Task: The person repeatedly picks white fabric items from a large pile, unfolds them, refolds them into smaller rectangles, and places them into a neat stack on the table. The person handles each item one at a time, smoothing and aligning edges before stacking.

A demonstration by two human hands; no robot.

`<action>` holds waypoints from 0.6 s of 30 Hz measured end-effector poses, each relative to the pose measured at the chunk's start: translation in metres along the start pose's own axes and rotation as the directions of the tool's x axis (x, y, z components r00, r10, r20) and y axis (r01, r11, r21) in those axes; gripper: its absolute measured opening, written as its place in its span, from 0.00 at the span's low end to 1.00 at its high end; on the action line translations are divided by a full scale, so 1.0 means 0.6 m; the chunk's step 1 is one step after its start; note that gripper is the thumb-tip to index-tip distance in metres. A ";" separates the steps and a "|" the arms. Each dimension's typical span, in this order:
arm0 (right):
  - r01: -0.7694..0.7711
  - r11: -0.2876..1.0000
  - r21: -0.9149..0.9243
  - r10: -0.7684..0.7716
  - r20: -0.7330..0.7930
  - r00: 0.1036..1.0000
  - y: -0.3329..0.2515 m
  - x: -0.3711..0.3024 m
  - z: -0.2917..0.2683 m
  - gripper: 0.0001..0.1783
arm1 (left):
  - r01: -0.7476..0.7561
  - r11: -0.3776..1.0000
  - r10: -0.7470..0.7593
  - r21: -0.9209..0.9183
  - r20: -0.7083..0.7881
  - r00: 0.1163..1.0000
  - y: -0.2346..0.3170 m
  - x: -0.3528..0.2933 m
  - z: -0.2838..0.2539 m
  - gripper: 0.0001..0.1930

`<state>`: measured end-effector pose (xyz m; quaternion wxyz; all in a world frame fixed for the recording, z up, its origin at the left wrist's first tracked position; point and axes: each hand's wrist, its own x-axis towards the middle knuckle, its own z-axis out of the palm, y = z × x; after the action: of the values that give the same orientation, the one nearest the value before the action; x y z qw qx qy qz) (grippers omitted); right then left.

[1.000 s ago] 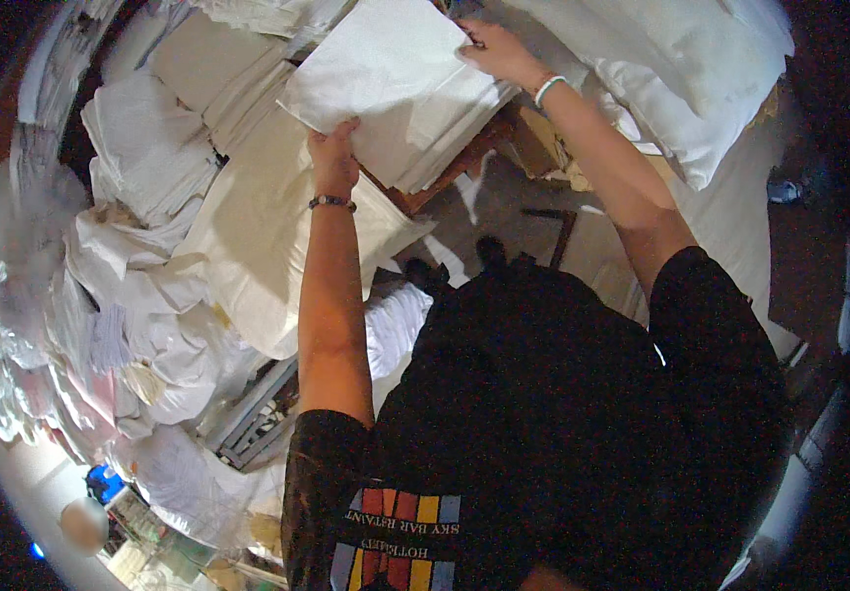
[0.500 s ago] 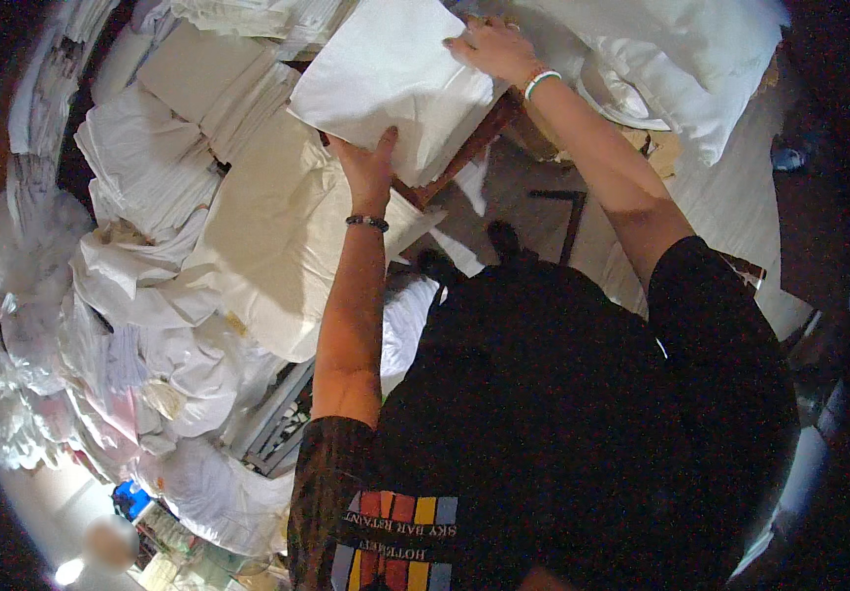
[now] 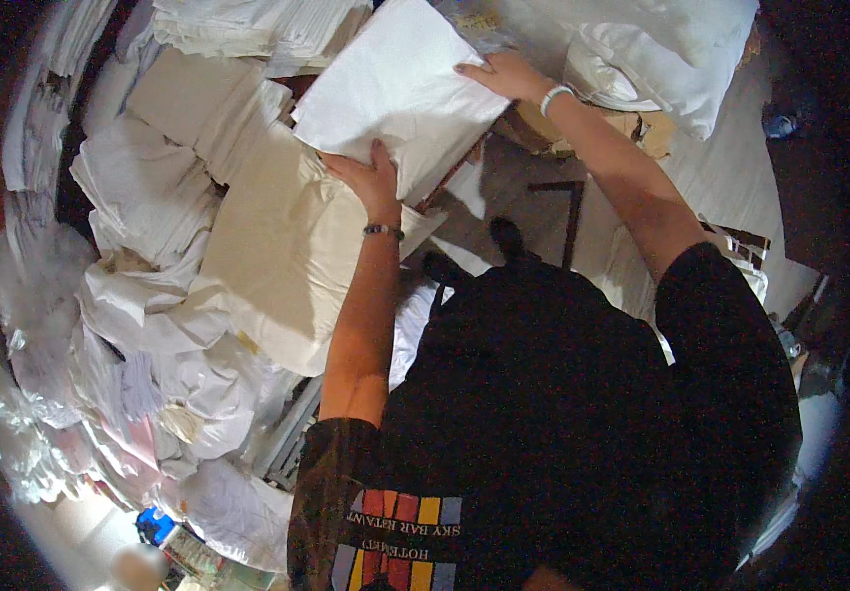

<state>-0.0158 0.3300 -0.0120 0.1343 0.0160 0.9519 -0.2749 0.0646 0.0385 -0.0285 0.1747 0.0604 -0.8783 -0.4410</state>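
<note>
A folded white cloth (image 3: 395,84), thick like a stack of layers, lies at the top middle. My left hand (image 3: 371,185) grips its near left edge, thumb on top and fingers partly tucked beneath. At the right corner, my right hand (image 3: 507,77) has its thumb and fingers on the edge; some of its fingertips are hidden. Below and left of the stack spreads a cream cloth (image 3: 282,246), partly under my left hand. A brown edge shows beneath the white stack on its right side.
Piles of folded white linen (image 3: 139,182) and crumpled cloths (image 3: 159,305) fill the left. A large white bag (image 3: 661,49) sits at the far right beside torn cardboard (image 3: 647,136). A dark angled frame (image 3: 573,212) is on the floor. A blurred person (image 3: 139,566) appears lower left.
My right hand has shifted a little along the stack's corner, and its fingers now sit at the edge instead of spread over the top. My left hand stays at the near edge.
</note>
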 end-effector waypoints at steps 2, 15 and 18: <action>-0.063 0.994 0.094 0.059 0.047 0.997 -0.001 -0.031 -0.003 0.51 | -0.050 0.996 0.051 -0.077 0.018 0.999 0.008 -0.018 -0.015 0.52; 0.613 0.768 -0.185 -0.632 -0.377 0.677 -0.209 -0.172 0.052 0.39 | -0.652 0.551 0.482 0.521 0.438 0.759 0.110 0.107 -0.041 0.30; 0.487 0.793 -0.367 -0.573 -0.176 0.800 -0.204 -0.198 0.102 0.40 | -0.647 0.567 0.387 0.509 0.529 0.755 0.071 0.165 0.001 0.31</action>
<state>0.1010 0.1990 0.0334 -0.0835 -0.2364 0.9568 -0.1470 -0.0259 0.0392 0.0303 0.1014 -0.2279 -0.9680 -0.0276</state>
